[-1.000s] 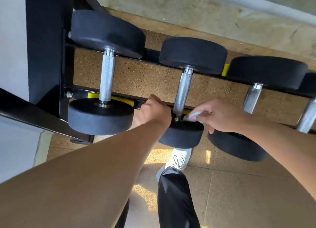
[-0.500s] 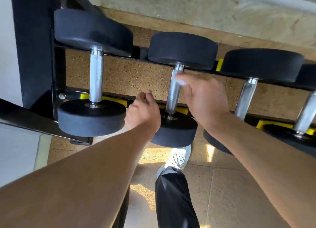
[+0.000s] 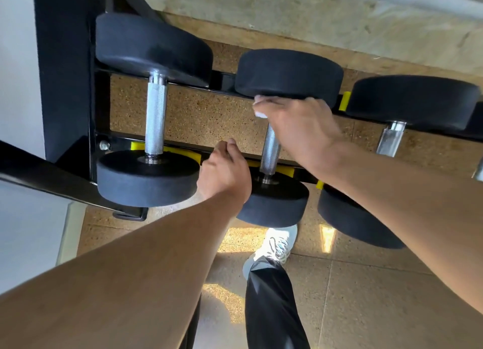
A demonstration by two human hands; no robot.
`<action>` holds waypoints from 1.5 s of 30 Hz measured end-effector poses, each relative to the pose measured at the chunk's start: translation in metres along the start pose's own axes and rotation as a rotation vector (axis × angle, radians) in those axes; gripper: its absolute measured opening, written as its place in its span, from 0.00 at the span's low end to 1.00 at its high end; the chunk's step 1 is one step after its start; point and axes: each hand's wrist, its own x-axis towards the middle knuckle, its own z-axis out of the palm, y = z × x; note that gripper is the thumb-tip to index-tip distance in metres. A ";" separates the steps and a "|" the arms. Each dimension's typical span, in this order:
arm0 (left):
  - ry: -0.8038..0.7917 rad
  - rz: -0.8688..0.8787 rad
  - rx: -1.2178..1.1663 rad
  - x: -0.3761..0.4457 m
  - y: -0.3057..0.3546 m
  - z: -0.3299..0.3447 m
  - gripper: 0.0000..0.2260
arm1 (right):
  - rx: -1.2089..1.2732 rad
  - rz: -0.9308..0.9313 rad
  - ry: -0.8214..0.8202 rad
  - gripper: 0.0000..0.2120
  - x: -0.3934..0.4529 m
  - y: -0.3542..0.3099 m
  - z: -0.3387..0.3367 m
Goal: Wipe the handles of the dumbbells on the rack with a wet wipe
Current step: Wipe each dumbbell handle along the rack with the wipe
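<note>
Head view: a black steel dumbbell rack (image 3: 65, 92) with yellow cradle pads is seen from above, and all places are given relative to it. A black rubber-headed dumbbell with a knurled silver handle (image 3: 156, 118) is seated at the rack's left end. A second black dumbbell (image 3: 288, 75) is seated next to it, toward the rack's middle. The upper part of its knurled silver handle (image 3: 270, 152) is wrapped by the right hand (image 3: 300, 129), whose fingers are curled round the bar just under the far head. A white wet wipe (image 3: 260, 113) is pressed between those fingers and the bar. The left hand (image 3: 224, 171) is held at the rack's near rail, between the two dumbbells, with fingers curled; whether the rail is gripped cannot be told. A third black dumbbell (image 3: 413, 100) is seated further right. A white sneaker (image 3: 277, 244) is placed on the tan floor below the rack.
</note>
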 end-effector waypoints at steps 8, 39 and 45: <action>0.007 -0.021 -0.007 -0.003 0.001 0.000 0.19 | 0.345 -0.054 -0.476 0.14 -0.032 -0.024 0.004; 0.021 -0.002 -0.093 -0.010 0.005 -0.009 0.18 | -0.022 -0.142 -0.264 0.14 -0.023 -0.001 -0.001; 0.028 0.003 -0.097 -0.014 0.006 -0.010 0.18 | 0.058 -0.150 -0.331 0.22 -0.033 -0.020 0.004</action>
